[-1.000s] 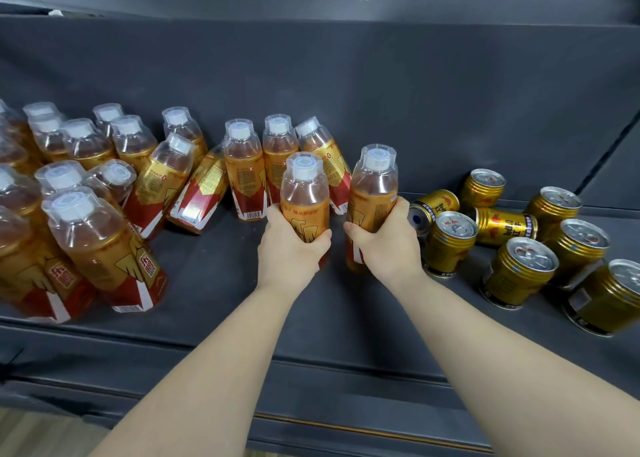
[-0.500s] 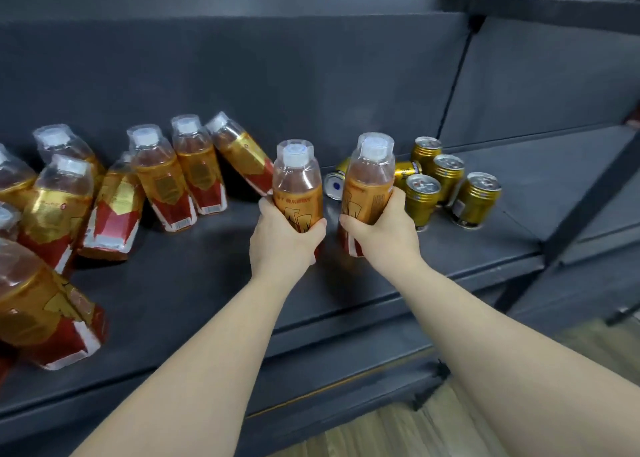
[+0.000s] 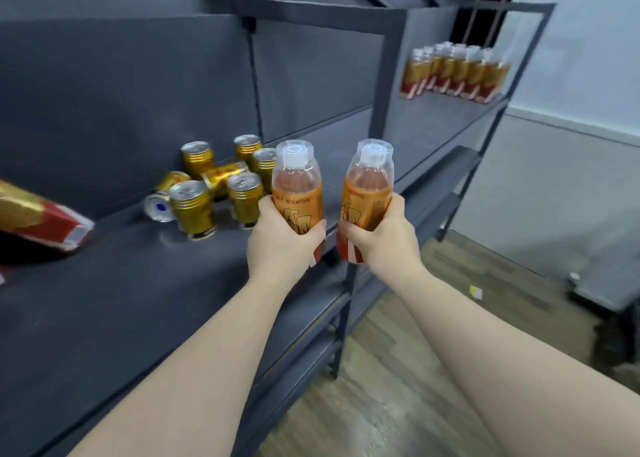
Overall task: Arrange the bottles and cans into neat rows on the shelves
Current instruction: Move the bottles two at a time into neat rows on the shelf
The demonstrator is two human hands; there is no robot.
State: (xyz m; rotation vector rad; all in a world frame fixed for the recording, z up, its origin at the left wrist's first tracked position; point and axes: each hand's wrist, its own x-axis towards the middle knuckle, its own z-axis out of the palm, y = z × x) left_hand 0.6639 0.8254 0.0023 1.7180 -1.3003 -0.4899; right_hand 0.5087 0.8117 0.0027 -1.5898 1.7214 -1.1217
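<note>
Holding left bottle (image 3: 297,188), right bottle (image 3: 367,186).

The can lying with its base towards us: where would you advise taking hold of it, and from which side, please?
Probably best to grip its round side wall near the base end, coming from above and the left. The can lies on its side, an upright can stands close on its right, and more cans crowd its far end.
</note>
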